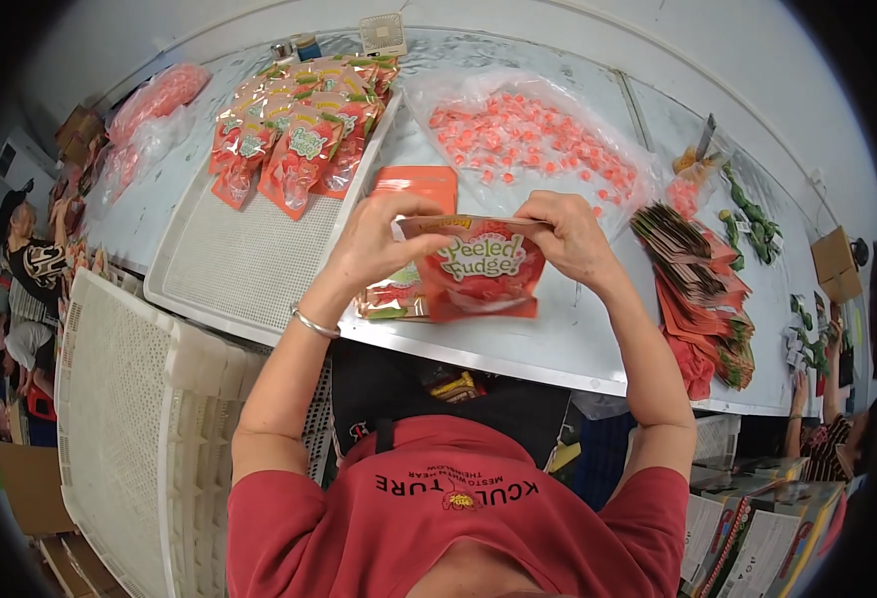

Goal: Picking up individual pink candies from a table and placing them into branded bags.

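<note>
Between my two hands, above the table's front edge, is a red candy pouch (486, 279) with a green and white design on its front. My right hand (575, 237) pinches its upper right corner. At the upper left, my left hand (383, 239) has its thumb across the front, with the other fingers curled at the top edge. Whether the pouch mouth is open I cannot tell. Behind it, an orange-red pouch (416, 182) lies on the table, and another pouch (390, 297) shows partly beneath my left hand.
At the left, a white mesh tray (234, 239) bears piled filled pouches (294, 135). Wrapped red candies (528, 135) lie on clear plastic sheeting. Flat pouches (698, 284) are stacked at right. Stacked trays (124, 379) stand lower left. Other people work at both sides.
</note>
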`<state>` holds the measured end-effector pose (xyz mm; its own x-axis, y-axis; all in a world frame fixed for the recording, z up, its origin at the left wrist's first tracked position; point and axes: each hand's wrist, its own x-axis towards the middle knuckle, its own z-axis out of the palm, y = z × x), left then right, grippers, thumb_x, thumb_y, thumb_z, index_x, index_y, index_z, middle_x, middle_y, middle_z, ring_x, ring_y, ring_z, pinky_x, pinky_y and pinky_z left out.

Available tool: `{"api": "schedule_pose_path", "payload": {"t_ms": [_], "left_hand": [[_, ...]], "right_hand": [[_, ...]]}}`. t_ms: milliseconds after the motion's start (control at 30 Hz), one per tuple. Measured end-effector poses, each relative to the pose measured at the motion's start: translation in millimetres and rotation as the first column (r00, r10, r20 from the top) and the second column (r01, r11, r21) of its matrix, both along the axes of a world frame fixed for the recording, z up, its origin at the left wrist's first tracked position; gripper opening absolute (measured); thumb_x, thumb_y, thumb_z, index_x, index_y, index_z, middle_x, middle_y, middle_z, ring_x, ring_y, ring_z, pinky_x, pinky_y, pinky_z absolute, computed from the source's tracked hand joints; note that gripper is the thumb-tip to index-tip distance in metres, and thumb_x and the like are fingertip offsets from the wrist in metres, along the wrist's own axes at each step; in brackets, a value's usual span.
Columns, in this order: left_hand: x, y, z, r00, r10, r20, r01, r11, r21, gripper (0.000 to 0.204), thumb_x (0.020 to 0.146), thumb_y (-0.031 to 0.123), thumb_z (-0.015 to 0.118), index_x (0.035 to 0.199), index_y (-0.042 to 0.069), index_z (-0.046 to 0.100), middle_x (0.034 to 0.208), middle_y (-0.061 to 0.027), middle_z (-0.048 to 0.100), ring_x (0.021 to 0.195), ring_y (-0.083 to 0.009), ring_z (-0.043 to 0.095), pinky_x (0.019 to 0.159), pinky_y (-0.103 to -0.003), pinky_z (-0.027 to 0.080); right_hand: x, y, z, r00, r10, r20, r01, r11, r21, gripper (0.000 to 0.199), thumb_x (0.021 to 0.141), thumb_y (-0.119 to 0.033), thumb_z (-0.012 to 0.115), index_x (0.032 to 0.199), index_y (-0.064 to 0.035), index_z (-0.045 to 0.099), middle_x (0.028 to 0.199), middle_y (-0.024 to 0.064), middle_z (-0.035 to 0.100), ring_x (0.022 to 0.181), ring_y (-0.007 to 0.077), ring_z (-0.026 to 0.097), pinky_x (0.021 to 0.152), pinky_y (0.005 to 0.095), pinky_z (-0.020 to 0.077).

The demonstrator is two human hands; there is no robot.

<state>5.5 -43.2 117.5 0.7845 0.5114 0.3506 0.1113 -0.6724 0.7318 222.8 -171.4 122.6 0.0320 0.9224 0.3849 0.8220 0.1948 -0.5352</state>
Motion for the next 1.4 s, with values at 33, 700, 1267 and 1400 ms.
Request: {"api": "schedule_pose_path", "payload": {"t_ms": [33, 700, 1267, 1400], "left_hand": [[3.2, -0.3, 6.2, 0.999, 0.036, 0.037, -0.044, 0.971, 0.236, 0.02, 0.077, 0.015, 0.07, 0.093, 0.004, 0.069, 0.08, -0.0047, 0.068, 0.079, -0.0165, 0.063, 0.065, -0.032, 0.045], [-13.2, 44.8, 2.5, 0.982, 0.187, -0.01, -0.169, 0.91, 0.378, 0.011, 0.07, 0.009, 0.07, 0.081, 0.006, 0.068, 0.079, -0.0059, 0.066, 0.077, -0.0258, 0.062, 0.071, -0.039, 0.044], [-75.5, 213.5, -136.5, 0.406, 0.904, -0.133, -0.905, 0.418, 0.079, 0.134, 0.045, 0.067, 0.077, 0.147, 0.022, 0.004, 0.149, -0.0242, 0.003, 0.136, -0.0487, -0.001, 0.101, -0.067, 0.014], [-82.4, 259.4, -189.1, 0.497, 0.868, -0.008, -0.811, 0.467, 0.353, 0.133, 0.044, 0.069, 0.077, 0.147, 0.024, 0.005, 0.149, -0.0251, 0.003, 0.136, -0.0472, 0.004, 0.102, -0.066, 0.012]], "right_hand": [[-0.3, 0.0, 1.6, 0.998, -0.014, 0.065, 0.014, 1.0, -0.003, 0.008, 0.075, -0.011, 0.063, 0.075, -0.003, 0.064, 0.07, 0.0117, 0.059, 0.066, 0.0299, 0.058, 0.06, 0.0382, 0.0449], [-26.2, 57.0, -0.3, 0.99, 0.106, -0.089, -0.108, 0.994, -0.022, 0.009, 0.083, -0.004, 0.059, 0.083, 0.0037, 0.063, 0.065, 0.0066, 0.054, 0.06, 0.0102, 0.053, 0.054, 0.0252, 0.0401], [-155.0, 408.4, -81.3, 0.968, -0.048, -0.244, 0.096, 0.977, 0.188, 0.024, 0.084, -0.025, 0.062, 0.103, -0.0097, 0.068, 0.07, 0.0118, 0.064, 0.071, 0.0196, 0.063, 0.068, 0.0344, 0.0489], [-125.8, 378.0, -101.9, 0.925, 0.083, -0.37, -0.035, 0.99, 0.135, 0.034, 0.083, -0.026, 0.063, 0.112, -0.0066, 0.062, 0.094, 0.0136, 0.064, 0.09, 0.0241, 0.061, 0.08, 0.0365, 0.0465]]}}
